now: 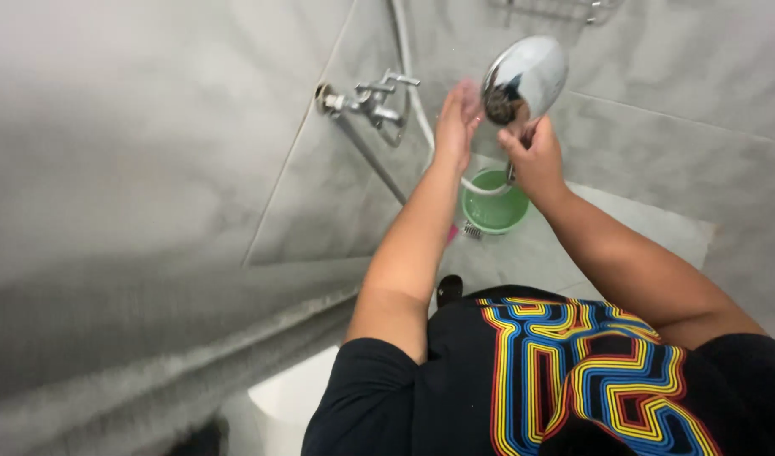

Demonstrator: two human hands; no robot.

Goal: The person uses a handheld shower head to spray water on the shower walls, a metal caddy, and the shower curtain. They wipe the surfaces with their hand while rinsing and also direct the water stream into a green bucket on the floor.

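1. A chrome shower head (527, 74), round and mirror-bright, is held up near the top of the view, at about 1 o'clock from the picture's middle, its domed back toward the camera.
2. The right hand (535, 156) grips the handle just below the head, at its 6 o'clock, fingers curled tight around it.
3. The left hand (457, 122) is raised at the head's 9 o'clock, just beside its rim, palm turned toward it and fingers spread fairly wide and straight; it is blurred, so whether it touches the head cannot be told.
4. A white hose (413, 80) runs down the wall at 9 o'clock of the left hand and loops under the wrists.
5. A green bucket (495, 207) stands on the floor at 6 o'clock of the hands, between the forearms.
6. A chrome wall tap (369, 99) sits on the grey tiled wall (193, 127), at 9 o'clock of the left hand, well apart.
7. A black shirt with coloured line print (573, 371) fills the bottom.
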